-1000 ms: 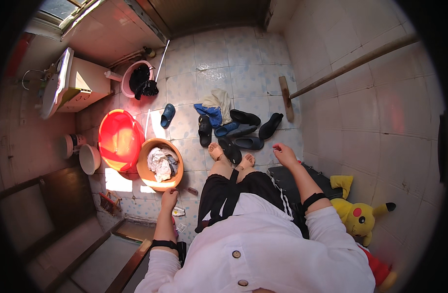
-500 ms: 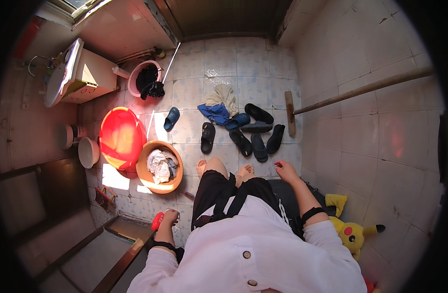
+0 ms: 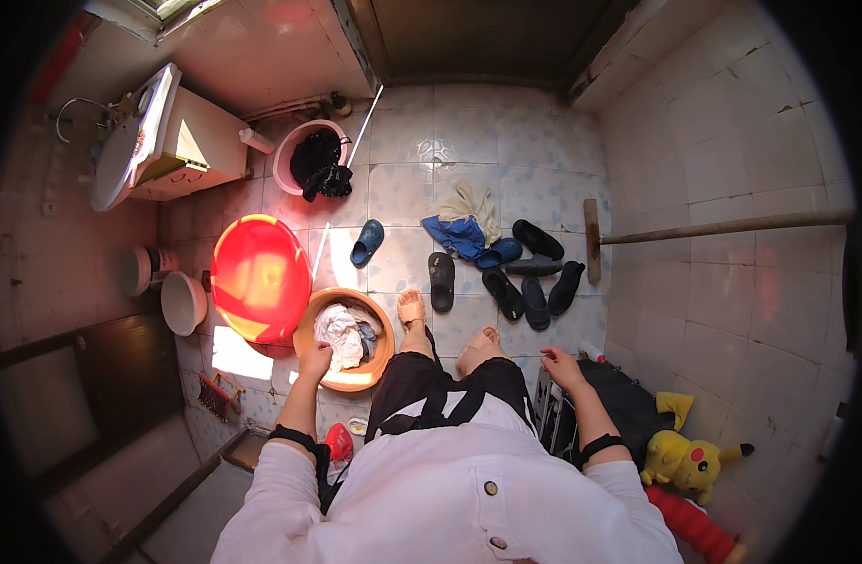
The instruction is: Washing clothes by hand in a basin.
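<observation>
My left hand (image 3: 315,361) hangs at the near left rim of an orange basin (image 3: 384,350), its fingers loosely curled and nothing visible in them. I cannot tell whether it touches the rim. White and grey clothes (image 3: 341,336) lie crumpled inside that basin. My right hand (image 3: 562,368) is held out on the right, fingers a little apart and holding nothing. Below it stands a dark bag (image 3: 619,406), next to a yellow plush toy (image 3: 683,463). A red basin (image 3: 261,279), lit by sun, stands just beyond the orange one.
Several dark slippers (image 3: 534,303) and a blue and cream cloth heap (image 3: 464,226) lie on the tiles ahead. A pink basin (image 3: 282,160) holds black clothing near the washstand (image 3: 200,141). A wooden-handled pole (image 3: 722,228) leans on the right wall. A red object (image 3: 338,442) lies near my left forearm.
My left hand has moved forward and up to the orange basin. I have stepped with my feet, and the view has shifted left. My right hand stays out on the right.
</observation>
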Demonstrator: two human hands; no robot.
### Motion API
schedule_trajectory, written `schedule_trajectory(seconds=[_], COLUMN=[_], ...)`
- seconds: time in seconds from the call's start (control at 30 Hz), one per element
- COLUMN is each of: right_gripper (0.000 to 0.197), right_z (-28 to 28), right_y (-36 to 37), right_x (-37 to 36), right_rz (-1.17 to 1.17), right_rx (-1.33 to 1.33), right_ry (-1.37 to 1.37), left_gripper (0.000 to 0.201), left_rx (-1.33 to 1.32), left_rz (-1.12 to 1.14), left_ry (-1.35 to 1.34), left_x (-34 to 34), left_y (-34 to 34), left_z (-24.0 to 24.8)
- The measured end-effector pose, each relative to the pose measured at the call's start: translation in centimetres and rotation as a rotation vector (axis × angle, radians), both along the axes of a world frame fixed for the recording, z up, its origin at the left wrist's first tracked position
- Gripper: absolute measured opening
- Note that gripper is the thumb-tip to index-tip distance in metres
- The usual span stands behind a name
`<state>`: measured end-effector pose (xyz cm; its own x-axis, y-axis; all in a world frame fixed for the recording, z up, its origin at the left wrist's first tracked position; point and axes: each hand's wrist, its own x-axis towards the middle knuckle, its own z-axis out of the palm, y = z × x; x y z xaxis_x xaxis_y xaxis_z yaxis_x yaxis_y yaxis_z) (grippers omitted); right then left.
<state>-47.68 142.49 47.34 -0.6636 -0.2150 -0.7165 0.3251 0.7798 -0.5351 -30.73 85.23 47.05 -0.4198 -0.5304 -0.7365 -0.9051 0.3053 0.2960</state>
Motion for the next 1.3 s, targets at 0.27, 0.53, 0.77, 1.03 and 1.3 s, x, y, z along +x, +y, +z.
schedule_trajectory(seconds=[0.27, 0.53, 0.77, 1.03, 1.3], right_gripper=[0.030, 0.035, 0.026, 0.023, 0.031], right_z=[3.4, -2.9, 2.6, 0.7, 0.1], right_y=[-2.6, 1.4, -9.1, -6.7, -7.5], right_x=[1.4, 0.1, -4.4, -1.4, -3.7], right_rz=[-0.059, 0.101, 0.176, -0.179, -0.240], right_rx=[-0.137, 0.123, -0.048, 0.090, 0.130], right_ry=[-0.071, -0.064, 0.168, -0.218, -0.344], left_gripper=[0.023, 0.030, 0.026, 0.020, 0.027], left_rx=[0.056, 0.077, -0.040, 0.122, 0.042], left_rz=[0.221, -0.080, 0.138, 0.309, 0.384], left_ry=[-0.109, -0.273, -0.209, -0.021, -0.022], left_x=[2.0, 5.7, 10.2, 6.1, 9.8], left_y=[0.3, 4.2, -1.1, -4.4, -9.2], left_z=[2.1, 2.7, 3.0, 1.2, -2.5])
